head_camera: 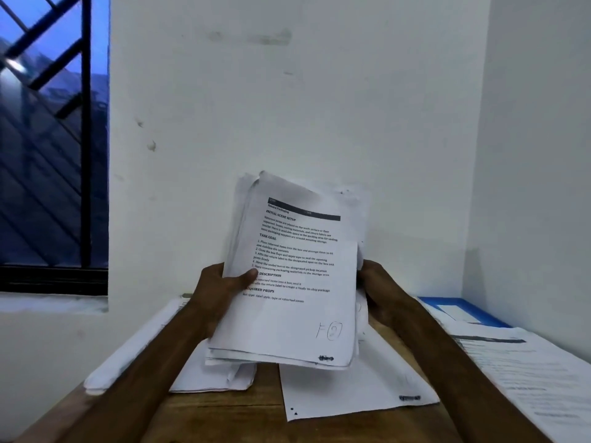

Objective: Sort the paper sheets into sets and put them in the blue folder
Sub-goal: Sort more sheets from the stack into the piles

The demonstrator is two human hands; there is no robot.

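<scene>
- While both forearms reached upward, the left hand (220, 290) pinched the paper stack (297, 318) at centre.
- The right hand (379, 292) had its grip clasped on the right edge.
- The blue folder (463, 310) lay centre-right on the surface (224, 409), by the wall.

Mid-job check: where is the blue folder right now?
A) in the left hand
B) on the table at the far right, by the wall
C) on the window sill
B: the blue folder lies on the table at the far right by the wall; the left hand grips only paper sheets.
</scene>
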